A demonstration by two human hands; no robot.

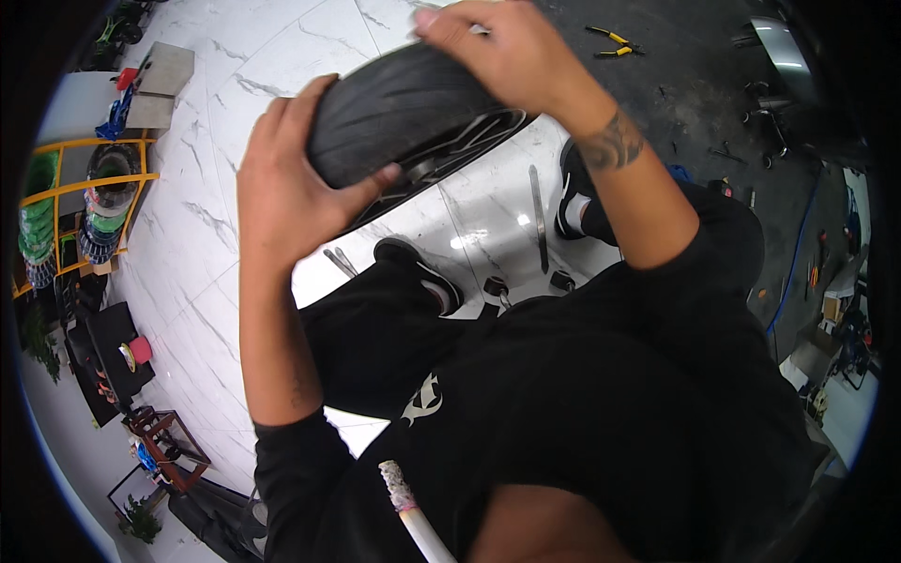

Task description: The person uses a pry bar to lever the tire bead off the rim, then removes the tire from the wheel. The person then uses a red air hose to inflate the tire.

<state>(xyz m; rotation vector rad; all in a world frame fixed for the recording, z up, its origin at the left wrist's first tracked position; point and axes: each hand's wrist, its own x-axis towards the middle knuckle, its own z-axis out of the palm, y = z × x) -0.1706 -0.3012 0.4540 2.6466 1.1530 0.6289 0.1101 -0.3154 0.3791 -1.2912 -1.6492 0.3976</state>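
Observation:
A motorcycle wheel [404,113], a black grooved tyre on a dark spoked rim, tilts in front of me above the white floor. My left hand [296,178] grips its left side, fingers over the tread and thumb at the rim's near edge. Over the upper right of the tyre curls my right hand [502,47], slightly blurred, its grip partly hidden. Below the wheel, a long metal bar [538,220] lies on the tiles between my feet. Two slim metal tools [340,263] lie by my left shoe [422,272].
Yellow-handled pliers [615,42] lie on dark floor at the far right. Two black round pieces with metal parts [496,286] sit near my legs. A yellow rack [94,188] with stacked tyres stands left. A lit cigarette [408,511] juts in below. A blue hose [798,253] runs right.

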